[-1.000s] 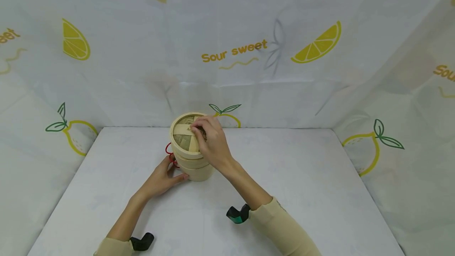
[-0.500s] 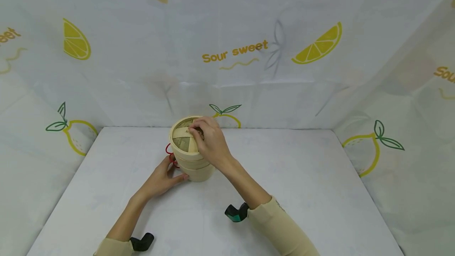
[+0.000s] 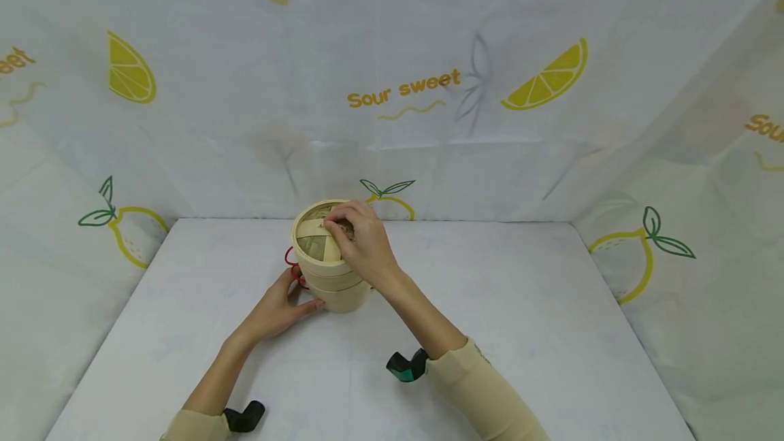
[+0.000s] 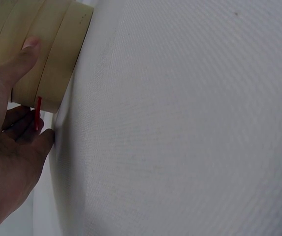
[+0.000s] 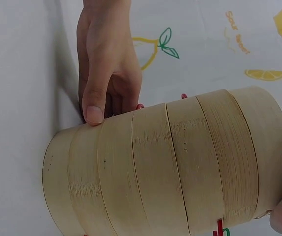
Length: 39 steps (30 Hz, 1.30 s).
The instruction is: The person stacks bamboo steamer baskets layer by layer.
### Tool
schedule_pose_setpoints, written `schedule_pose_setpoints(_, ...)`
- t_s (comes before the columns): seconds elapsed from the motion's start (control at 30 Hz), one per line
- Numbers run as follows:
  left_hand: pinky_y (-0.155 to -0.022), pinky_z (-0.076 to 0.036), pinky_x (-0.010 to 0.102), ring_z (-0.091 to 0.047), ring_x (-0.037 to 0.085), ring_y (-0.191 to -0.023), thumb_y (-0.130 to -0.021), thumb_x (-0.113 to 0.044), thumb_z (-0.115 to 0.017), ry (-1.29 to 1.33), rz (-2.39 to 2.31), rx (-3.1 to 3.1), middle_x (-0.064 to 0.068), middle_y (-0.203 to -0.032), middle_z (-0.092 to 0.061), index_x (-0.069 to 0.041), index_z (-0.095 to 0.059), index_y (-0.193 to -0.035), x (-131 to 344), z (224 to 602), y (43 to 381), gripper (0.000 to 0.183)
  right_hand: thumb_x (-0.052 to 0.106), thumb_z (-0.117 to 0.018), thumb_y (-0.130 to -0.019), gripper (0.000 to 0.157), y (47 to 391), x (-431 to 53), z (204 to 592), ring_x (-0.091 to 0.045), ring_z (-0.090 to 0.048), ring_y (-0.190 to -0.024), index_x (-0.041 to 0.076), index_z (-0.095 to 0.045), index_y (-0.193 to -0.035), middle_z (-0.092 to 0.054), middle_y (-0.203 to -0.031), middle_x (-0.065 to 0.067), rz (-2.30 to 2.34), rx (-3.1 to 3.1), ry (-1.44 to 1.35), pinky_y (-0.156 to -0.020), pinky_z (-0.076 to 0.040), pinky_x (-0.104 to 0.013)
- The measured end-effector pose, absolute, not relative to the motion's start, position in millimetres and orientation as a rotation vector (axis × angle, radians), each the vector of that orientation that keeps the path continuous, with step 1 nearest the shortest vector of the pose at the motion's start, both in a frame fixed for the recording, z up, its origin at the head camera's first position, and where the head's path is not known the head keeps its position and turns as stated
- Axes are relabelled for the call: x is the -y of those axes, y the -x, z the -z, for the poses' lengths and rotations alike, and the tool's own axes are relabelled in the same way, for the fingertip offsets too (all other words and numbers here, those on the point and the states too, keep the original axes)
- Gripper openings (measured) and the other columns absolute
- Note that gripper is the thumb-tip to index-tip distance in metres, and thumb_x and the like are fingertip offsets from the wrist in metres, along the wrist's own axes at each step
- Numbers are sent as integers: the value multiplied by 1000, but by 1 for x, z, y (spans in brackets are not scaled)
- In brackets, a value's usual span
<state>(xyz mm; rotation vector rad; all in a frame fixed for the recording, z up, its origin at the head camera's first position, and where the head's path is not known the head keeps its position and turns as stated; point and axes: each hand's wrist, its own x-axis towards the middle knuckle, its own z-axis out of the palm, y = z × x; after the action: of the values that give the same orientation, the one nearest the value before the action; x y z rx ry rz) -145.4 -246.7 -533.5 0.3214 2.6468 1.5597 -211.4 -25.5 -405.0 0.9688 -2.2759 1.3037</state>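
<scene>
A round bamboo steamer [image 3: 339,299] of stacked tiers stands upright at the back of the table, left of centre. On top sits its woven lid [image 3: 314,229], and my right hand [image 3: 367,245] pinches the middle of it with thumb and fingers; the exact grip point is covered by the fingers. My left hand [image 3: 275,308] holds the steamer low on its left side. In the left wrist view its thumb [image 4: 28,51] lies against the tier wall, while the other fingers bend around beside a red cord loop [image 4: 38,113]. The steamer's inside is hidden.
The white table [image 3: 490,291] ends at a back wall of white cloth [image 3: 392,33] printed with lemons, close behind the steamer. Black wrist-worn pieces [image 3: 246,417] stick out from both sleeves above the tabletop.
Between the first frame and now, the lid's far rim has come down slightly, so the lid sits lower on the tiers. Both hands otherwise keep their places.
</scene>
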Motion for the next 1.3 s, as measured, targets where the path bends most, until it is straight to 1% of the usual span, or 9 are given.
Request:
schedule_pose_setpoints(0.2, -129, -40, 61, -44, 41, -156, -93, -25, -89, -308, -1544, -2651, 22, -161, -50, 0, -38, -162, 245, 532, 146, 90, 10, -76, -102, 9, 212, 24, 406, -29, -71, -116, 1, -79, -104, -78, -113, -13, -1334, 2256, -964, -104, -62, -42)
schedule_pose_setpoints(0.47, -129, -42, 61, -48, 38, -152, -94, -27, -88, -291, -1527, -2660, 21, -158, -52, 0, -39, -161, 248, 535, 144, 88, 11, -77, -101, 11, 213, 25, 407, -30, -70, -118, 2, -78, -106, -78, -114, -13, -1354, 2261, -960, -108, -61, -43)
schedule_pose_setpoints(0.7, -129, -41, 61, -47, 37, -152, -94, -26, -88, -305, -1533, -2653, 19, -157, -52, -1, -40, -161, 248, 535, 145, 86, 13, -77, -101, 13, 213, 24, 405, -31, -69, -121, 1, -78, -107, -77, -116, -14, -1375, 2273, -947, -111, -59, -45)
schedule_pose_setpoints(0.87, -129, -41, 62, -46, 38, -154, -94, -26, -88, -311, -1526, -2656, 19, -159, -51, -2, -38, -162, 247, 535, 145, 88, 13, -78, -101, 14, 213, 21, 406, -30, -70, -121, 1, -78, -109, -77, -116, -14, -1424, 2234, -950, -109, -61, -42)
schedule_pose_setpoints(1.07, -130, -40, 60, -44, 39, -156, -94, -27, -88, -296, -1531, -2643, 19, -161, -50, -2, -37, -163, 247, 536, 145, 89, 10, -78, -101, 16, 214, 15, 409, -29, -70, -121, 0, -77, -112, -78, -116, -14, -1458, 2145, -956, -107, -62, -38)
schedule_pose_setpoints(1.2, -130, -40, 60, -46, 38, -155, -94, -27, -88, -293, -1529, -2651, 18, -159, -52, -2, -39, -161, 246, 536, 145, 87, 9, -77, -101, 16, 212, 8, 406, -30, -70, -122, -1, -77, -114, -78, -117, -14, -1482, 2116, -951, -107, -62, -40)
schedule_pose_setpoints(1.3, -130, -41, 59, -47, 37, -154, -93, -28, -89, -285, -1525, -2659, 17, -158, -53, -2, -40, -161, 247, 535, 145, 87, 8, -76, -101, 15, 209, 2, 403, -31, -70, -124, -1, -77, -113, -78, -116, -15, -1495, 2099, -944, -111, -61, -42)
